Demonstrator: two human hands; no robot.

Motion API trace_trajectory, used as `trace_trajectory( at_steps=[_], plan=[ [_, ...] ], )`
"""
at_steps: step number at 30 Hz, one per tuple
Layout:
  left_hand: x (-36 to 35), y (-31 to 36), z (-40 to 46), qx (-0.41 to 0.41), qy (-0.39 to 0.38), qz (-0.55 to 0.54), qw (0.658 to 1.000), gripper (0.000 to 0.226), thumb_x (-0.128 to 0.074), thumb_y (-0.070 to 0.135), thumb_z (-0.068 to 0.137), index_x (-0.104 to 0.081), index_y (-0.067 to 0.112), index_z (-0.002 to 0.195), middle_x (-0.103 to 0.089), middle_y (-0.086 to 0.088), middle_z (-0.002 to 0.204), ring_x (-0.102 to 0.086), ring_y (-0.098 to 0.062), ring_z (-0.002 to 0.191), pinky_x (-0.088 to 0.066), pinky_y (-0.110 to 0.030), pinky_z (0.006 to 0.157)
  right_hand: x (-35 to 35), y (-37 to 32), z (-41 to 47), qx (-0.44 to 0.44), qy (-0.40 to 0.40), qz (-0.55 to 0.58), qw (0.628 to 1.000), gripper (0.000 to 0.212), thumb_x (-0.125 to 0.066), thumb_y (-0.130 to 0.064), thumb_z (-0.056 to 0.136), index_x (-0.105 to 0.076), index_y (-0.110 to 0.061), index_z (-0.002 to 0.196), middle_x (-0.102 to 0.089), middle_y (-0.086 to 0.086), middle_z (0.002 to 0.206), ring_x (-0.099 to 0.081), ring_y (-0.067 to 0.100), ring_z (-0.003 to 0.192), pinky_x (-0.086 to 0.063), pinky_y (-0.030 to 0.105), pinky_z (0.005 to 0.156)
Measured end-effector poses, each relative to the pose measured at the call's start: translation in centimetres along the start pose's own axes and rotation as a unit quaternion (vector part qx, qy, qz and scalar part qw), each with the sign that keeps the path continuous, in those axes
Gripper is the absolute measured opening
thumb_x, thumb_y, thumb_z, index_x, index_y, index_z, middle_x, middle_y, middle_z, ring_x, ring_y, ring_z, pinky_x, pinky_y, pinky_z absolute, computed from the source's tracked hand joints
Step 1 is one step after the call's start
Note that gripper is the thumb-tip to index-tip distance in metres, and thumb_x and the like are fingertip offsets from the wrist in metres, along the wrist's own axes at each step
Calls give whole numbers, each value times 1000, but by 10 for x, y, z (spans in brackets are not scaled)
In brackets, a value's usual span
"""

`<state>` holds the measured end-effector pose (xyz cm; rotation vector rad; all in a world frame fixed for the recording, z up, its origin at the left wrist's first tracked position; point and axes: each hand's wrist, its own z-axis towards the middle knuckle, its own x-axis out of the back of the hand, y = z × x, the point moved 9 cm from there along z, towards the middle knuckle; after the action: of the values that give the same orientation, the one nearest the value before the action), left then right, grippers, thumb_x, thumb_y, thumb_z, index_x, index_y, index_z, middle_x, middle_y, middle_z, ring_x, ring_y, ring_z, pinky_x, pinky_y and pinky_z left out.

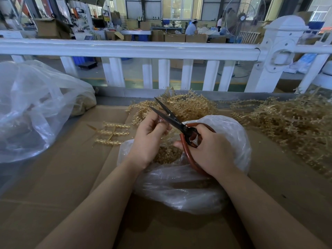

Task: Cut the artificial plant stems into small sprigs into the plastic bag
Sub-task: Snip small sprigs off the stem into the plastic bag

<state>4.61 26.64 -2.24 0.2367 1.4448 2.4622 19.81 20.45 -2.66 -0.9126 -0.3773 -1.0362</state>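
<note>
My right hand [208,150] grips red-handled scissors [172,119], blades parted and pointing up-left. My left hand [149,137] pinches a small tan piece of artificial stem by the blades; the piece is mostly hidden by my fingers. Both hands hover over an open clear plastic bag [224,177] on the cardboard, with cut tan sprigs [167,154] inside. A pile of uncut tan stems [186,105] lies just behind the bag. A larger heap of stems [291,123] is at the right.
A big clear bag [32,108] with some stems inside fills the left side. One loose branched stem [111,132] lies on the cardboard sheet [71,177] left of my hands. A white railing [129,49] runs across behind the table.
</note>
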Motion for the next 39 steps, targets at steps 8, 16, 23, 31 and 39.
trace_trajectory(
  at_steps=[8,16,23,31,39],
  plan=[
    [-7,4,-2,0,-24,8,1000,16,-47,9,93,-62,9,97,-55,2,79,-49,-13,74,-43,-23,70,2,-1,-1,-4,0,21,1000,77,-33,-98,67,-63,-36,102,-57,-24,76,-52,-10,66,-37,3,60],
    [-5,1,-2,4,-5,-5,1000,16,-47,8,93,-62,5,98,-55,4,78,-49,-9,72,-42,-21,68,5,-2,-1,8,19,27,999,69,-37,-96,70,-62,-36,93,-51,-27,68,-50,-13,65,-36,5,59],
    [-3,2,-2,-7,1,3,1000,15,-46,5,94,-61,4,98,-53,2,78,-48,-9,71,-42,-20,67,5,-1,0,15,19,12,1000,66,-43,-93,71,-63,-33,88,-52,-26,64,-53,-10,62,-38,5,57],
    [1,-3,-1,27,6,-10,1000,15,-54,6,96,-62,11,85,-53,1,72,-46,-9,63,-39,-24,60,0,12,0,-78,3,130,988,53,-61,-80,67,-69,-33,89,-70,-17,79,-65,-1,78,-50,13,68],
    [-5,-5,-4,51,-23,27,998,14,-63,3,94,-71,15,93,-66,-7,77,-58,-13,69,-49,-25,64,-17,13,4,-119,-69,317,939,20,-80,-18,84,-70,-35,86,-73,-21,80,-69,-2,76,-50,11,65]
  ],
)
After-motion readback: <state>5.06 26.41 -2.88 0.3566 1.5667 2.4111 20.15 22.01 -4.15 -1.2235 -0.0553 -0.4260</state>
